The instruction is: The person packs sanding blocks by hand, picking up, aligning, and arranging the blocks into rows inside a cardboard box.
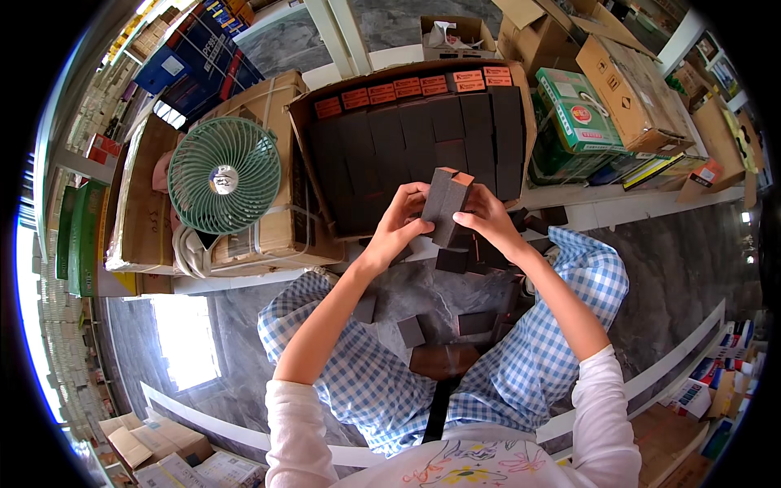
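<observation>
Two dark grey blocks with orange ends, probably sanding sponges, are held side by side and tilted in front of me. My left hand grips their left side, with the thumb near the lower edge. On the right side, my right hand presses its thumb against the front face. Just beyond both hands, an open cardboard carton is packed with rows of similar dark blocks. Along its far side, orange printed block ends face up. Loose dark blocks lie below my hands, and another block rests on the floor between my legs.
A green fan stands on a strapped carton at left. To the right are a green box and a brown carton. A brown piece lies between my thighs. Stocked shelves surround the marble-patterned floor.
</observation>
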